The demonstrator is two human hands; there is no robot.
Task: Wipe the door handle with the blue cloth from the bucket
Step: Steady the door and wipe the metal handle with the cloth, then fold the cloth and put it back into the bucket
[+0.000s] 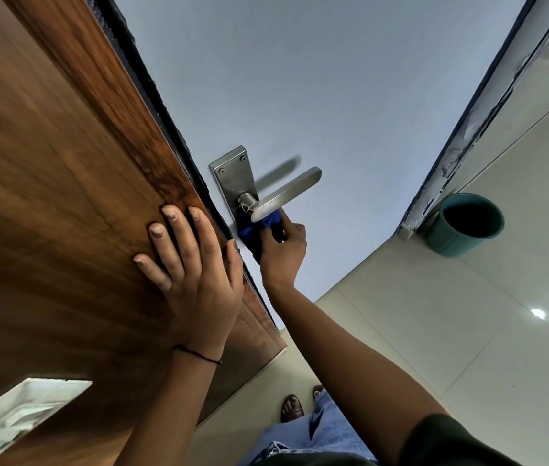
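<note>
A steel lever door handle (pixel 286 193) on a steel backplate (pixel 232 176) is fixed to the pale grey door (pixel 316 95). My right hand (pixel 283 250) holds a bunched blue cloth (pixel 258 232) pressed against the lower part of the backplate, just under the lever's base. My left hand (pixel 192 260) lies flat with fingers spread on the brown wooden panel (pixel 64 196) beside the door's edge. A teal bucket (pixel 464 223) stands on the floor at the right, by the door frame; I see only darkness inside it.
Glossy cream floor tiles (pixel 468 331) spread to the right and below. The grey door frame (pixel 461 136) with chipped paint runs down to the bucket. My feet and jeans (pixel 303 428) are at the bottom. A pale rectangular fitting (pixel 14 418) sits at bottom left.
</note>
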